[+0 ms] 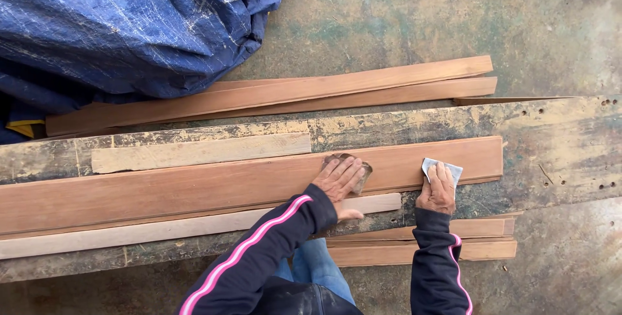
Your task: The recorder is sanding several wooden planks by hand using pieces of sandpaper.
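Note:
A long reddish wooden plank (194, 188) lies across a worn workbench (557, 146). My left hand (338, 182) rests flat on the plank, pressing on a small brown piece of sandpaper (364, 171) that shows under the fingers. My right hand (438, 188) sits further right on the same plank, fingers closed over a folded grey piece of sandpaper (451, 169). Both arms wear black sleeves with pink stripes.
A pale wood strip (201, 151) lies behind the plank and another pale strip (162, 232) in front. Two long reddish boards (311, 91) lie on the floor beyond the bench, beside a blue tarp (129, 23). More boards (479, 240) sit below the bench edge.

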